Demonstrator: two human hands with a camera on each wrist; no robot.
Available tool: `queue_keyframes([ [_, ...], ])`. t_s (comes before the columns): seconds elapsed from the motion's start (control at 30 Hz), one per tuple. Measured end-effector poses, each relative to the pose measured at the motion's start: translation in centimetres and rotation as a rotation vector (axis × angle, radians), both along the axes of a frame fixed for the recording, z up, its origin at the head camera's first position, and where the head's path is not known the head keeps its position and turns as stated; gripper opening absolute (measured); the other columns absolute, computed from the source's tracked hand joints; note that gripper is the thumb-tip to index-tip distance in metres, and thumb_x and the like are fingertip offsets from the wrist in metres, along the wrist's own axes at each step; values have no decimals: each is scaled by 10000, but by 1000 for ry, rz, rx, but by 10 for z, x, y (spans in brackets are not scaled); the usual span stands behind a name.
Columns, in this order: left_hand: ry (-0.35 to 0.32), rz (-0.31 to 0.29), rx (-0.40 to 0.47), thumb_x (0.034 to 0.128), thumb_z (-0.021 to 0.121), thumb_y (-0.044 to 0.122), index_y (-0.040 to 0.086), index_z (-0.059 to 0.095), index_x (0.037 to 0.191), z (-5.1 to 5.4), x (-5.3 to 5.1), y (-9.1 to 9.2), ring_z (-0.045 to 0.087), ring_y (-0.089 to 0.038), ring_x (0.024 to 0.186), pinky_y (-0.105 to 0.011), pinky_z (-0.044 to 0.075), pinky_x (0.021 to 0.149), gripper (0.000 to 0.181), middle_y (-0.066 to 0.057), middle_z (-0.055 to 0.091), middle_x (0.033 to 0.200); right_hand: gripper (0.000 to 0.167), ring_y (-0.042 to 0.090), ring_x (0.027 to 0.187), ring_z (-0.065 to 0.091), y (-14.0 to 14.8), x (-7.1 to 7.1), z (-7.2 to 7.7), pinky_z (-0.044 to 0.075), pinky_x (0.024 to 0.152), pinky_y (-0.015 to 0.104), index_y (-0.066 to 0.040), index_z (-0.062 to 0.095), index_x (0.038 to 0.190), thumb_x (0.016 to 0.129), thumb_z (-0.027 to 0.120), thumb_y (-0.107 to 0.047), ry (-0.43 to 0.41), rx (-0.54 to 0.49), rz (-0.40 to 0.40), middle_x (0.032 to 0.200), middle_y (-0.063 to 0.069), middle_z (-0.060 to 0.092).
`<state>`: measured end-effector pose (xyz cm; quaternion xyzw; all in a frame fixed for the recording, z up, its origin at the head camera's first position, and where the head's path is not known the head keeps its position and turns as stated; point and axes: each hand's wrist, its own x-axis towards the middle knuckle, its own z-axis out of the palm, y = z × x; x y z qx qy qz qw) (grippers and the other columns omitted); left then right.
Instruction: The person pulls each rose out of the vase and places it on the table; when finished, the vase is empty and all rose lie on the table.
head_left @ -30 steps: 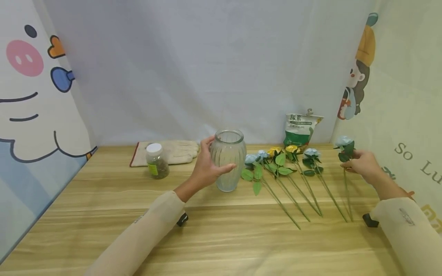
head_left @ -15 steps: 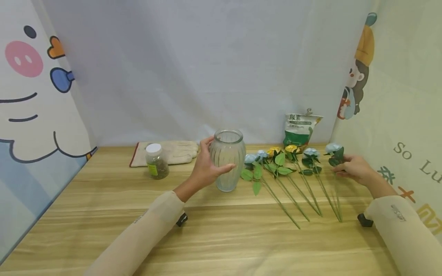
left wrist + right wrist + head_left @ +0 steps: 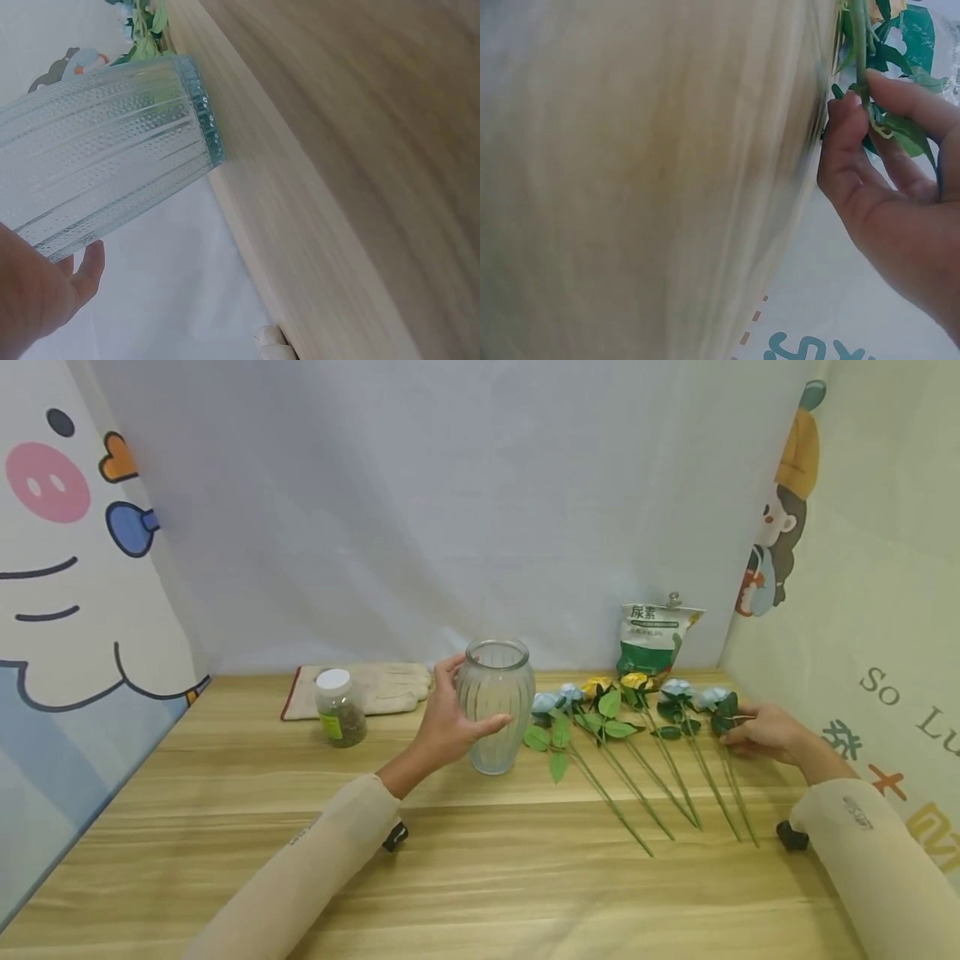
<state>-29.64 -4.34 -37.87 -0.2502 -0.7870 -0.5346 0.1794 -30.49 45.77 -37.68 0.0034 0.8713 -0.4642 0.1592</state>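
Note:
A ribbed clear glass vase (image 3: 501,714) stands upright on the wooden table (image 3: 465,893). My left hand (image 3: 448,718) holds it from the left, thumb across the front and fingers round the far side. In the left wrist view the vase (image 3: 112,142) shows its thick base. At the far right, my right hand (image 3: 772,732) pinches the stem of a light blue artificial rose (image 3: 711,697) just below the bloom; thumb and fingers meet on the green stem (image 3: 860,45) in the right wrist view. Several blue and yellow roses (image 3: 637,693) lie side by side between vase and right hand.
A white-capped jar (image 3: 341,710) of brown granules stands left of the vase, in front of pale work gloves (image 3: 390,687). A clipped green and white bag (image 3: 652,642) stands behind the roses. White cloth (image 3: 375,527) hangs behind the table.
My right hand has brought the blue rose left and lowered it beside the other roses. The left hand keeps its hold on the vase, which stays in place.

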Motion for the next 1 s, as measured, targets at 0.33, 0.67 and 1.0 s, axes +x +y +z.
queue_keyframes([
  [0.33,-72,-22,-14,762,882,258,78,190,1492,4,4,1,373,-380,1377,-608,374,1042,1022,-236,369,1477,857,451,1263,501,-3,9,10,442,1023,511,160,-18,1496,998,576,-205,14,131,-41,1502,453,108],
  [0.67,-175,19,-33,795,839,388,236,52,1596,28,25,-15,159,-295,1498,-602,265,1120,1133,-53,112,1650,857,624,1365,136,-61,32,56,269,1027,718,88,44,1538,1001,535,-363,249,291,-154,1529,428,60],
  [1.0,-11,57,51,820,827,324,252,78,1603,47,53,-15,192,-261,1491,-641,248,1107,1086,29,125,1647,923,556,1420,129,-133,56,71,219,1050,727,-5,132,1574,926,698,-341,488,274,-139,1593,315,111],
])
